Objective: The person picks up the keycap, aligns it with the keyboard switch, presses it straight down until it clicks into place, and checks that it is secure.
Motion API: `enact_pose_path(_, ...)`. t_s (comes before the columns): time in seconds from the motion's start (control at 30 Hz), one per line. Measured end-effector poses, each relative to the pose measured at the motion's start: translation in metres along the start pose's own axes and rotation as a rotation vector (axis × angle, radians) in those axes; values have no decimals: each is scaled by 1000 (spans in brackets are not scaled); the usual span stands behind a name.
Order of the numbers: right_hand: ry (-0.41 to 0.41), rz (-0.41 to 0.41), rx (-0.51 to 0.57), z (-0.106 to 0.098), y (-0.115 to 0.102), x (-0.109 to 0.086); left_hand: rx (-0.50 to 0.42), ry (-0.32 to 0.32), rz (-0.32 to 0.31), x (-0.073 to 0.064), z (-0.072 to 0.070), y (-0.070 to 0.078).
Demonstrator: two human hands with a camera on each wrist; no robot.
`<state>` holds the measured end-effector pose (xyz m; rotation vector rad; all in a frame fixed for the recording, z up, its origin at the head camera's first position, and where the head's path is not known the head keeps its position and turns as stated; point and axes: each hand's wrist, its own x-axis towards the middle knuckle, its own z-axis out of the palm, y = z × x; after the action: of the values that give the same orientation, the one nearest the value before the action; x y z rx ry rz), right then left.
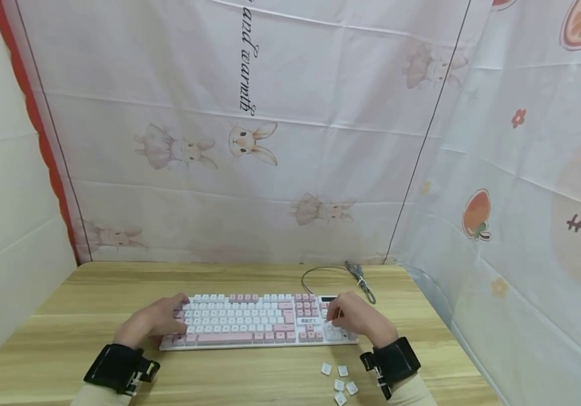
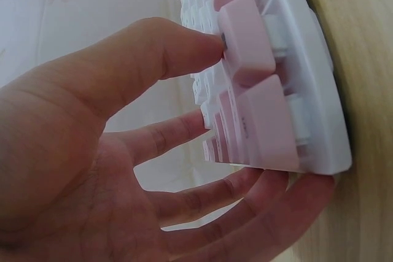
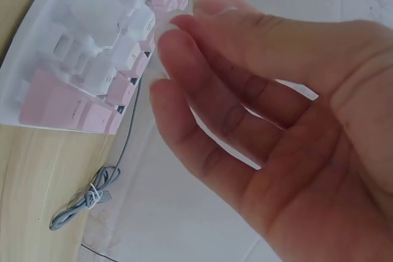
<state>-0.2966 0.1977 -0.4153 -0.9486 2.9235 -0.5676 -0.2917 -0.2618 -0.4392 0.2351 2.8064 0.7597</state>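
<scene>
A white and pink keyboard [image 1: 229,338] lies on the wooden table. My left hand [image 1: 160,318] grips its left end, thumb [image 2: 193,53] on a pink key [image 2: 247,40] and the other fingers round the far edge and end. Over the number pad at the right end, my right hand [image 1: 358,318] has its thumb and fingers bent together. A pale edge at the fingertips [image 3: 178,47] looks like a white keycap, mostly hidden. Bare switches [image 3: 64,47] show in the number pad near a pink Enter key [image 3: 58,102].
Several loose white keycaps [image 1: 339,385] lie on the table in front of the keyboard's right part. A grey cable [image 1: 361,279], tied in a bundle, lies behind it. Printed cloth [image 1: 249,186] hangs at the back and both sides of the table [image 1: 249,375].
</scene>
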Motion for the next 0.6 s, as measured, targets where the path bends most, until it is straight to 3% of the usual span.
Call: enact_pose_path(0.6,5,-45,13,-7,5,-12,-2,-3,-8,2,2,-1)
